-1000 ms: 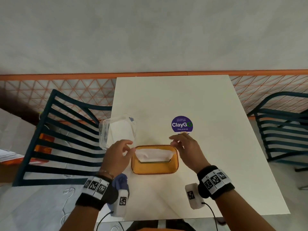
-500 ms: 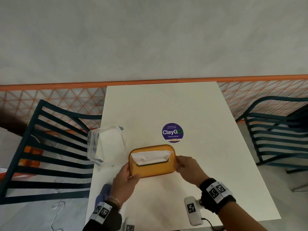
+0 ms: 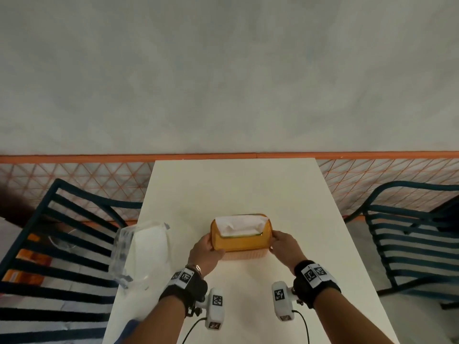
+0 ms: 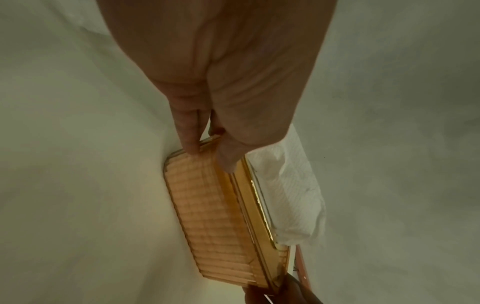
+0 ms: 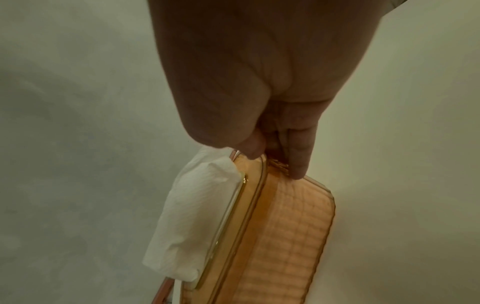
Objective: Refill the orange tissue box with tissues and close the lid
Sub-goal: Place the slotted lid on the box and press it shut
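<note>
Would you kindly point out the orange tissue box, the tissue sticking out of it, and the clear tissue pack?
orange tissue box (image 3: 239, 242): head view, front wall.
tissue (image 3: 238, 224): head view, middle.
clear tissue pack (image 3: 146, 247): head view, top.

Orange tissue box (image 3: 240, 240) tipped away on white table, lid shut, white tissue (image 3: 239, 224) puffing from slot

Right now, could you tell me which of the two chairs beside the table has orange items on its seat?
The chair on the left: orange items show between its dark slats. The chair on the right shows none.
</note>
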